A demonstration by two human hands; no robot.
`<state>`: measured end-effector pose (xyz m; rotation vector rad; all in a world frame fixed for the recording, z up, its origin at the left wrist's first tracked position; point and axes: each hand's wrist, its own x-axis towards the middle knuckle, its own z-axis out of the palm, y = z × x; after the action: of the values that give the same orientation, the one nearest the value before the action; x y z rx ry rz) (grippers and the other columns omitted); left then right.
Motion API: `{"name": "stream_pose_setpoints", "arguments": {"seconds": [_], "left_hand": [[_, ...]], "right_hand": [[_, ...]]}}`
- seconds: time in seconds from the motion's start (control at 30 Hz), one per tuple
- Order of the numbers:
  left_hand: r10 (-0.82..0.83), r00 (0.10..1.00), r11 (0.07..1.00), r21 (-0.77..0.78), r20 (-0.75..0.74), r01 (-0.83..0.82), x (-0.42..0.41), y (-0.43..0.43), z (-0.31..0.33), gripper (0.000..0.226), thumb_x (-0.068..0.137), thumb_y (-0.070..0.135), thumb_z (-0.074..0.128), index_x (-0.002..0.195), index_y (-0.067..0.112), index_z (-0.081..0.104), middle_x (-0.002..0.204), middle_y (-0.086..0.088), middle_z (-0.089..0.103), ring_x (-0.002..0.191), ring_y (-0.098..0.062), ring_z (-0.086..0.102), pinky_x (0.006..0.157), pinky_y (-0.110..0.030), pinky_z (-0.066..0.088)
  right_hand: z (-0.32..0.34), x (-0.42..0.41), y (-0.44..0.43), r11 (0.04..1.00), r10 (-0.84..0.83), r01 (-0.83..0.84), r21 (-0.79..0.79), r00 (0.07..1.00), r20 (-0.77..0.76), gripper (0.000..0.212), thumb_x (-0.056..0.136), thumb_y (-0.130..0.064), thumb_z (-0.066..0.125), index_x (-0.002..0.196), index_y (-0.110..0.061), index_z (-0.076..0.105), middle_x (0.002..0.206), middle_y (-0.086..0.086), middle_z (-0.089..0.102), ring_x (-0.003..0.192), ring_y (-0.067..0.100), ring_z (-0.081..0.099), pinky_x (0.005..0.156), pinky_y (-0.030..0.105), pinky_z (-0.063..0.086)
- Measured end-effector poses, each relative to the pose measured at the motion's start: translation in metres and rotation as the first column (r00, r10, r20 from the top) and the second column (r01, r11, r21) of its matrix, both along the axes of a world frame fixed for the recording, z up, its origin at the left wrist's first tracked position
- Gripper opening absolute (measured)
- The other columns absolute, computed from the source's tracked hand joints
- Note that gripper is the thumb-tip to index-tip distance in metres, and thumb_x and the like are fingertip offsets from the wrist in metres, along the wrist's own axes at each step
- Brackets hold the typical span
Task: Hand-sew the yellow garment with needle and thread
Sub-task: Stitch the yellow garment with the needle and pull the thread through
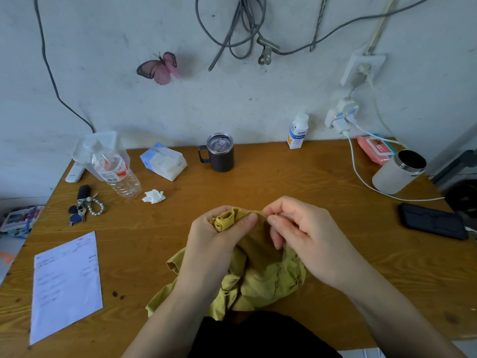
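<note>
Pinching yellow garment point(260, 275), left hand point(214, 244), right hand point(307, 236)

Both hands worked over the wooden bench point(284, 182). The left hand point(219, 236) gripped a bunched fold of the yellow garment point(265, 277), thumb pressed across it. The right hand point(302, 233) pinched the garment's upper edge just beside that fold; anything finer between its fingertips could not be made out. The remaining cloth lay crumpled at the bench's near edge. 1 dark mug point(220, 153) stood behind; 1 paper sheet point(65, 285) lay left, 1 phone point(433, 220) right.
</note>
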<state>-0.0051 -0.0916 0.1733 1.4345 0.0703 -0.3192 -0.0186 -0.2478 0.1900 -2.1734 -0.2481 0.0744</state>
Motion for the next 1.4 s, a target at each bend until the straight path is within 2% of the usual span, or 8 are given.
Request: {"name": "stream_pose_setpoints", "arguments": {"seconds": [0.2,0.3,0.7,0.8,0.97,1.13,1.27,1.4], "left_hand": [[-0.08,0.985,0.984,-0.17,-0.151,0.054,0.006,0.002,0.004,0.022,0.07,0.018,0.071,0.079,-0.002,0.074,0.08,-0.022,0.073,0.071,-0.03,0.071,0.063,-0.031,0.057],[-0.133,0.968,0.967,-0.242,-0.213,0.079,0.008,0.004,0.004,0.022,0.071,0.015,0.07,0.079,-0.005,0.074,0.079,-0.022,0.073,0.07,-0.029,0.071,0.063,-0.031,0.058],[-0.201,0.909,0.924,-0.38,-0.365,0.052,0.009,-0.002,0.004,0.025,0.063,0.014,0.071,0.078,-0.006,0.071,0.077,-0.021,0.07,0.07,-0.028,0.07,0.068,-0.035,0.061],[-0.213,0.906,0.923,-0.379,-0.365,0.064,0.009,-0.002,0.003,0.03,0.06,0.016,0.074,0.078,-0.007,0.069,0.076,-0.022,0.069,0.07,-0.028,0.069,0.07,-0.036,0.059],[-0.23,0.914,0.923,-0.372,-0.333,0.096,0.009,-0.002,-0.002,0.018,0.066,0.014,0.072,0.071,-0.004,0.071,0.071,-0.019,0.07,0.068,-0.026,0.07,0.064,-0.033,0.059],[-0.283,0.909,0.891,-0.434,-0.305,0.132,0.01,0.002,-0.003,0.016,0.077,0.013,0.068,0.075,-0.003,0.07,0.076,-0.02,0.069,0.074,-0.027,0.07,0.07,-0.034,0.058],[-0.244,0.899,0.901,-0.429,-0.364,0.071,0.013,0.005,-0.001,0.027,0.068,0.016,0.072,0.086,-0.004,0.073,0.085,-0.021,0.073,0.079,-0.029,0.072,0.073,-0.037,0.06],[-0.219,0.892,0.908,-0.417,-0.396,0.038,0.015,0.005,0.002,0.033,0.064,0.016,0.072,0.089,-0.005,0.074,0.089,-0.023,0.073,0.08,-0.03,0.072,0.074,-0.039,0.06]], "right_hand": [[-0.001,0.004,-0.005,0.982,0.026,0.004,0.191,0.988,-0.155,0.02,0.096,-0.012,0.046,0.086,-0.019,0.062,0.056,-0.009,0.059,0.052,-0.002,0.052,0.059,0.007,0.039],[-0.004,0.004,-0.006,0.962,0.026,0.026,0.271,0.982,-0.186,0.021,0.096,-0.011,0.044,0.087,-0.017,0.062,0.055,-0.007,0.059,0.049,-0.001,0.047,0.056,0.012,0.041],[-0.021,0.001,0.001,0.874,0.009,0.024,0.486,0.998,-0.066,0.019,0.096,-0.002,0.042,0.086,-0.008,0.057,0.057,-0.003,0.056,0.052,0.001,0.047,0.054,0.011,0.038],[-0.023,0.001,0.004,0.885,-0.014,0.015,0.466,1.0,-0.005,0.015,0.092,-0.012,0.043,0.086,-0.011,0.056,0.058,-0.004,0.056,0.053,0.002,0.048,0.055,0.012,0.038],[-0.028,0.001,0.008,0.944,-0.037,-0.006,0.329,0.992,0.122,0.01,0.094,-0.017,0.045,0.093,-0.012,0.053,0.062,-0.006,0.057,0.059,0.008,0.055,0.058,0.015,0.042],[-0.027,0.006,0.005,0.93,-0.027,0.004,0.368,0.998,0.059,0.017,0.088,-0.031,0.047,0.098,-0.017,0.051,0.067,-0.007,0.063,0.057,0.01,0.058,0.059,0.019,0.047],[-0.027,0.007,-0.003,0.925,-0.039,0.02,0.38,0.998,0.043,0.013,0.086,-0.027,0.053,0.094,-0.017,0.053,0.078,-0.007,0.067,0.066,0.007,0.063,0.065,0.013,0.047],[-0.03,0.007,-0.005,0.942,-0.055,0.037,0.335,0.997,0.045,0.006,0.089,-0.009,0.057,0.088,-0.015,0.057,0.08,-0.007,0.066,0.069,0.005,0.062,0.066,0.01,0.045]]}}
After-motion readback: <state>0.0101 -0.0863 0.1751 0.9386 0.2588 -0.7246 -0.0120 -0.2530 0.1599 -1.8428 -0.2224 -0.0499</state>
